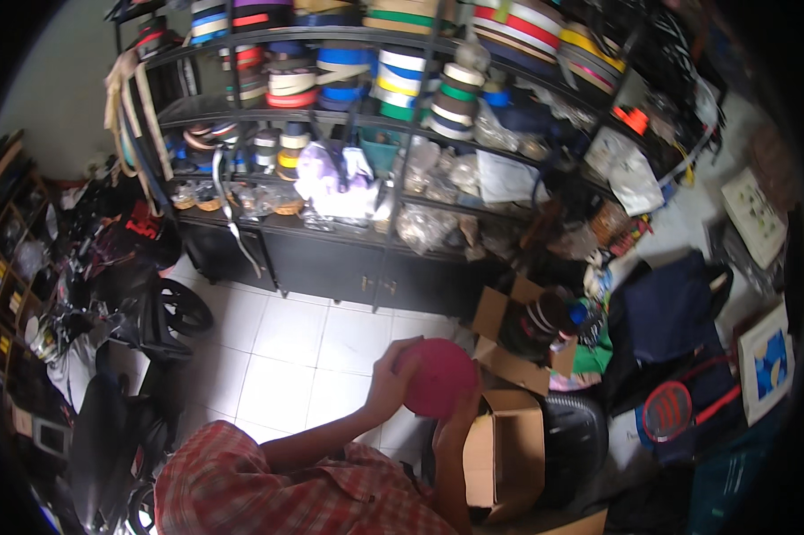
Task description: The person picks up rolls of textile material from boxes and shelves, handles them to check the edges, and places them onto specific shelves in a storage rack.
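Between my two hands is a round, flat-faced pink roll (441, 378), much like the coiled rolls of strap on the shelves. My left hand (389, 382) grips it along its left edge, with the fingers closed round the rim. On the lower right side, my right hand (462, 408) holds the same roll, its fingers partly hidden behind it. An open cardboard box (518, 446) stands just right of my right forearm.
Ahead, a black shelf rack (286, 114) carries many coloured rolls and plastic bags above dark cabinets (322, 263). Another open carton (491, 314) with rolls is at the right, near a racket (668, 411). A motorbike (108, 428) stands left on the white tiles (282, 339).
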The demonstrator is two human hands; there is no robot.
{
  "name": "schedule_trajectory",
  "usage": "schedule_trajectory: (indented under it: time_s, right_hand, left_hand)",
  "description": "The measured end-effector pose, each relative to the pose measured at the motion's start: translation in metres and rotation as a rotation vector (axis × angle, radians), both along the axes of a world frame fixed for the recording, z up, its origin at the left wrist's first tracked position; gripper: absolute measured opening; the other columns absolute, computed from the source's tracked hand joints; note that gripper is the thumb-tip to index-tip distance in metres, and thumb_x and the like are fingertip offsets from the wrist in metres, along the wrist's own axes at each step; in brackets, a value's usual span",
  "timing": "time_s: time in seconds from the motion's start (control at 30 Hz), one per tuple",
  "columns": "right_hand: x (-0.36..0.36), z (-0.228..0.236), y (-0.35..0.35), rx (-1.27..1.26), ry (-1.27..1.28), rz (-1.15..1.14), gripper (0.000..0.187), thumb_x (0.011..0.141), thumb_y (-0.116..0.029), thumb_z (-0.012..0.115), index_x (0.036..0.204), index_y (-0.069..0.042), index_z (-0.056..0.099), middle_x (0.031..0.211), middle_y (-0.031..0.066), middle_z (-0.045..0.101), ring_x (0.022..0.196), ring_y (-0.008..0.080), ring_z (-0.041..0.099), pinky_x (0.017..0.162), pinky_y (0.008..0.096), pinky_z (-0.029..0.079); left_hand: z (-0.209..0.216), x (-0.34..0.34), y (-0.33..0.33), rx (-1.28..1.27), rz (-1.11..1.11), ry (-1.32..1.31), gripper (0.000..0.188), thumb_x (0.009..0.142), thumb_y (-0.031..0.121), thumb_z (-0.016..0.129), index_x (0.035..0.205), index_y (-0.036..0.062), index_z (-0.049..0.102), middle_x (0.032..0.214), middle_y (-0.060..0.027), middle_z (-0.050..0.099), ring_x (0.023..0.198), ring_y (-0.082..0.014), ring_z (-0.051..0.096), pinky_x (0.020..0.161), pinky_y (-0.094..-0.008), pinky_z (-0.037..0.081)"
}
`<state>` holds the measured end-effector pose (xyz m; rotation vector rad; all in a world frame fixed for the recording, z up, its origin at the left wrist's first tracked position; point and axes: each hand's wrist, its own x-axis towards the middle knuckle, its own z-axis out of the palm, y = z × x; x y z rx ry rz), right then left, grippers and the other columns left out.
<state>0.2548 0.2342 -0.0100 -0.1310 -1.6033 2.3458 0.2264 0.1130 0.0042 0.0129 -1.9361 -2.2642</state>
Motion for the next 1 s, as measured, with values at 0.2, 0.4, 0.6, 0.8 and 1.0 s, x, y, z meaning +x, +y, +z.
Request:
schedule_trajectory:
  time_s: [0.2, 0.4, 0.6, 0.8, 1.0]
  right_hand:
    - [-0.049, 0.015, -0.058, 0.721, 0.333, 0.274, 0.137, 0.042, -0.024, 0.095, 0.147, -0.006, 0.01, 0.144, 0.0157, 0.024, 0.134, 0.0328, 0.029, 0.109, 0.044, 0.031]
    - [-0.108, 0.01, -0.102, 0.435, 0.266, 0.327, 0.115, 0.045, -0.02, 0.095, 0.139, -0.006, 0.029, 0.131, 0.0126, 0.043, 0.122, 0.0265, 0.045, 0.102, 0.0398, 0.039]
    - [-0.174, 0.021, -0.12, 0.317, 0.247, 0.455, 0.112, 0.055, -0.051, 0.084, 0.14, -0.005, 0.027, 0.131, 0.011, 0.041, 0.123, 0.0251, 0.044, 0.101, 0.0397, 0.038]
    - [-0.256, 0.019, -0.129, 0.244, 0.35, 0.622, 0.116, 0.066, -0.06, 0.077, 0.146, -0.003, 0.015, 0.135, 0.0169, 0.032, 0.128, 0.0309, 0.037, 0.105, 0.0437, 0.033]
    - [-0.319, 0.055, -0.143, 0.323, 0.589, 0.844, 0.115, 0.074, -0.055, 0.072, 0.148, 0.002, 0.005, 0.138, 0.0249, 0.025, 0.133, 0.0381, 0.028, 0.108, 0.05, 0.024]
  left_hand:
    - [0.015, -0.028, -0.081, 0.178, 0.18, -0.068, 0.031, 0.096, 0.019, 0.05, 0.119, -0.0012, 0.054, 0.111, -0.0131, 0.061, 0.102, -0.0182, 0.057, 0.092, -0.0299, 0.044]
    - [0.018, -0.05, -0.127, 0.046, 0.006, 0.152, 0.077, 0.083, 0.021, 0.072, 0.142, 0.0036, 0.027, 0.138, -0.0134, 0.038, 0.129, -0.0235, 0.039, 0.107, -0.0347, 0.034]
    - [0.04, -0.1, -0.154, -0.476, -0.047, 0.109, 0.125, 0.057, 0.022, 0.091, 0.146, 0.0039, 0.004, 0.145, -0.0174, 0.021, 0.139, -0.0282, 0.022, 0.112, -0.0395, 0.026]
    - [0.068, -0.157, -0.15, -0.363, 0.135, 0.083, 0.121, 0.054, 0.024, 0.092, 0.142, 0.0015, 0.012, 0.139, -0.0178, 0.033, 0.133, -0.0283, 0.034, 0.109, -0.0394, 0.032]
    - [0.046, -0.201, -0.164, -0.311, 0.463, 0.27, 0.12, 0.049, 0.03, 0.092, 0.14, 0.0004, 0.02, 0.132, -0.0167, 0.042, 0.126, -0.0256, 0.044, 0.103, -0.0375, 0.038]
